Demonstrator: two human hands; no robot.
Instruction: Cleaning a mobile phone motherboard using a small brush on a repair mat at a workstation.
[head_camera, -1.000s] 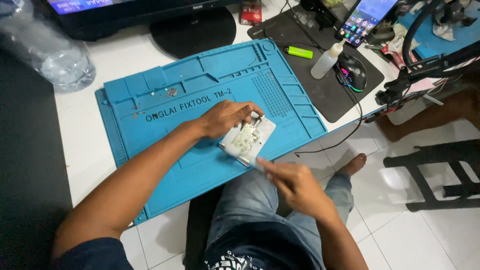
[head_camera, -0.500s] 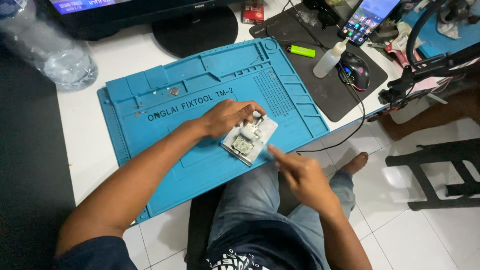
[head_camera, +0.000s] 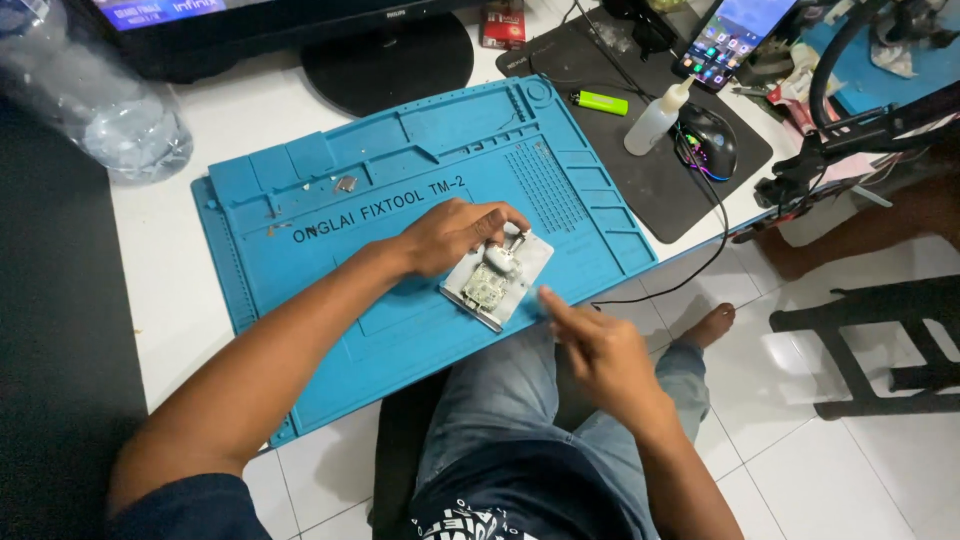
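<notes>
— Two hands over the mat, then. What has each got?

— My left hand (head_camera: 455, 232) is closed on a small white opened device with a green circuit board showing inside (head_camera: 497, 278), pinning it flat near the front edge of the blue silicone repair mat (head_camera: 330, 280). My right hand (head_camera: 590, 345) hovers just beside it, off the mat's edge above my lap, fingers loosely curled with one pointing at the device; it holds nothing that I can see.

— Anything in the mat's trays?

— One small metal bit (head_camera: 346, 184) lies in a shallow compartment at the back; the other compartments' contents are too small to tell.

— And the bottles?

— One clear plastic water bottle (head_camera: 100, 105) lies far left on the white tabletop, and a small translucent dropper bottle (head_camera: 658, 118) stands on the black desk pad (head_camera: 640, 170) between a bright green lighter (head_camera: 600, 101) and a black mouse (head_camera: 708, 138). I cannot tell how full either is.
</notes>
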